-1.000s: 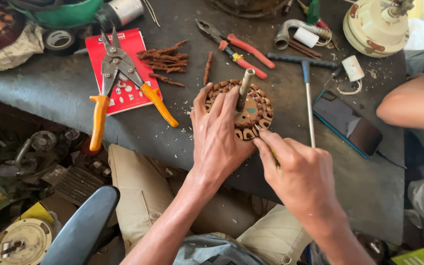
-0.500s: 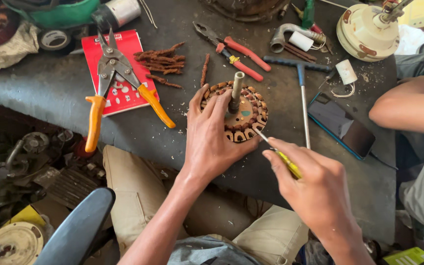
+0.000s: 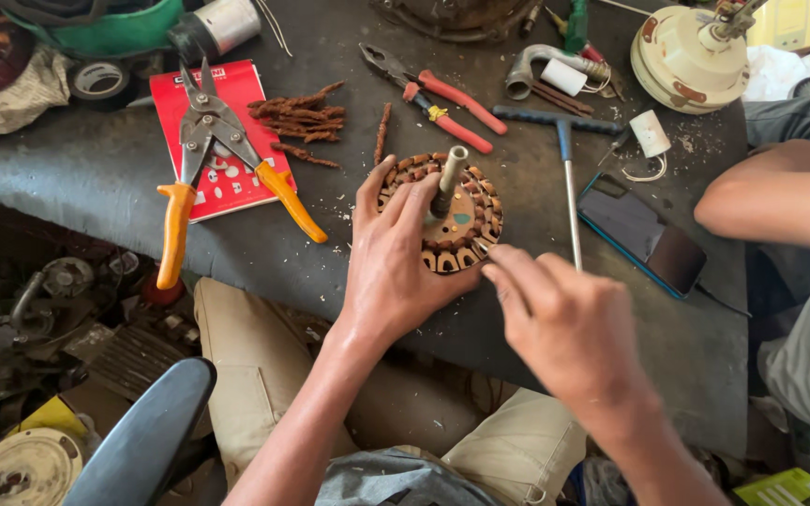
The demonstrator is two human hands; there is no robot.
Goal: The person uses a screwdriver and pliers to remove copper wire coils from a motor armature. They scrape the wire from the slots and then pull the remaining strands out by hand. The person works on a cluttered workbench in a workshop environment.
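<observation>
Left hand (image 3: 396,267) presses fingers spread on a round copper-wound motor stator (image 3: 447,217), shaft upright; right hand (image 3: 569,323), fingertips pinched at its near rim, what they hold hidden.

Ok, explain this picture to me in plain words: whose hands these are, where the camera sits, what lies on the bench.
The camera sits on a person's head and looks down at their own two bare hands. The left hand lies flat on a round motor core ringed with copper windings, a shaft standing from its middle. The right hand pinches something thin at the core's rim; what it is stays hidden. On the dark bench lie orange-handled snips, red-handled pliers, a T-handled key and a phone. The arm at the right edge belongs to another person.
</observation>
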